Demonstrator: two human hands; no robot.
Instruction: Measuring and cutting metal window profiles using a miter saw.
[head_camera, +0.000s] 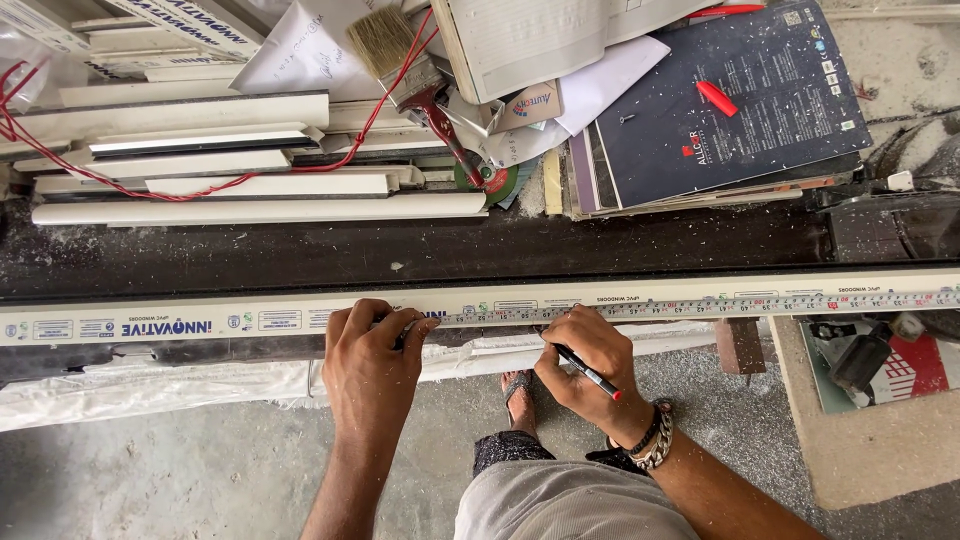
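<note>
Tape (700, 306) lies along the profile (250, 322); left hand (372, 345) pins its end, right hand (590, 365) grips a pen (590, 374). If the left hand slackens, the tape could slide, misplacing the mark.

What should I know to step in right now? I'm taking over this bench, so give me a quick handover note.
Left hand: pressed down on the tape measure, pinning it flat on the long white window profile.
Right hand: holds a black pen, tip down by the tape's edge.
The profile lies across the dark workbench; the tape runs along it to the right.
Done: tape laid out and held in place.
Left: no pen mark can be seen on the profile yet, so treat the marking as not done.
Behind: a paintbrush and a stack of white profile offcuts.
</note>
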